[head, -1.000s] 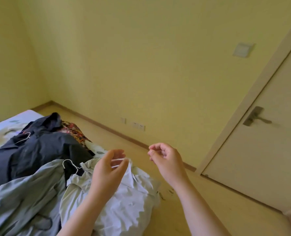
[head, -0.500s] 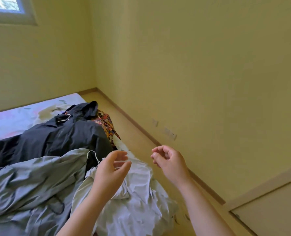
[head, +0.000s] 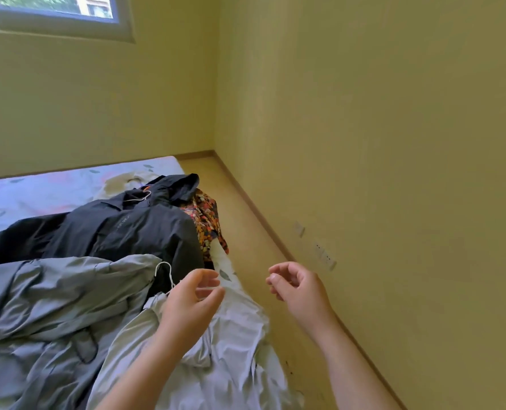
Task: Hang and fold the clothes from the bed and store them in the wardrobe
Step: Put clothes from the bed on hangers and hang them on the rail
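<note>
Currently the left hand [head: 191, 303] and right hand [head: 300, 288] hover empty, loosely curled, near the white hanger [head: 164, 263]; a hasty grab could unseat its pale shirt [head: 225, 353].

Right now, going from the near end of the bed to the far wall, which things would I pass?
Pale shirt → black jacket → flowered bed sheet → window. The grey jacket and the orange patterned top overlap these, so I left them out.

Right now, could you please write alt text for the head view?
Two empty hands hover: the left hand over a pale crumpled shirt on a bed, the right hand past its edge. A grey jacket and black hooded jacket lie alongside.
</note>
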`<action>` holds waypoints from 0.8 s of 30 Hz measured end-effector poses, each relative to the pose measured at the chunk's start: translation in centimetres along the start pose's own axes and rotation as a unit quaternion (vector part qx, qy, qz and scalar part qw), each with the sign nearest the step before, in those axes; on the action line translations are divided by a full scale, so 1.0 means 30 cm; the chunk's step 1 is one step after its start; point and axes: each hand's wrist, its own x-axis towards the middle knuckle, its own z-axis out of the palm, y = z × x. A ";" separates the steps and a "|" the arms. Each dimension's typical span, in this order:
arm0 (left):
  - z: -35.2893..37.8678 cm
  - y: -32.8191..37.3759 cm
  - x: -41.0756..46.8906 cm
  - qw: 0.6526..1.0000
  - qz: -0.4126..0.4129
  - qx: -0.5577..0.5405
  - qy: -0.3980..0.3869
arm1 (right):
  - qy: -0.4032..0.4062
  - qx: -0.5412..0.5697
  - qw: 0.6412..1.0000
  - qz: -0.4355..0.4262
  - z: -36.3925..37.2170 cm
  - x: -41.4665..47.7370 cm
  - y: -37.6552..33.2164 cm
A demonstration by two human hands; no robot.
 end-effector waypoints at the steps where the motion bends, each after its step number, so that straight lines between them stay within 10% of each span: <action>1: 0.053 0.012 0.005 1.000 -0.004 0.000 0.011 | -0.011 -0.003 1.000 -0.004 -0.047 0.027 0.022; 11: 0.494 0.170 -0.016 0.992 -0.064 -0.022 0.104 | -0.122 -0.009 0.992 -0.014 -0.466 0.294 0.162; 24: 0.516 0.115 -0.001 0.971 -0.125 -0.030 0.204 | -0.227 -0.038 0.972 -0.045 -0.415 0.438 0.147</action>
